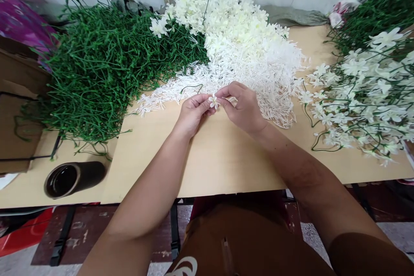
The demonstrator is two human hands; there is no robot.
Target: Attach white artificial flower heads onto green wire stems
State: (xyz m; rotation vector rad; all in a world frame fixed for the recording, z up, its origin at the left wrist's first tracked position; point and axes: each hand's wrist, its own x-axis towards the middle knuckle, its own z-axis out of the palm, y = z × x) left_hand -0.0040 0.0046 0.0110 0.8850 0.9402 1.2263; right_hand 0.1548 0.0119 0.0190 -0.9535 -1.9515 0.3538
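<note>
Near the middle of the table, my left hand pinches a small white artificial flower between thumb and fingers. From the other side, my right hand has its thumb and index finger closed at the same flower, by its petals. Whether a thin part sits between the right fingertips is too small to tell. Just beyond both hands spreads a heap of thin white stamen-like sticks. Behind that rises a pile of loose white flower heads.
Green plastic stems are heaped at the left. Finished-looking white flowers on stems lie at the right, with more green stems behind. A dark cup stands near the front left edge, beside a cardboard box.
</note>
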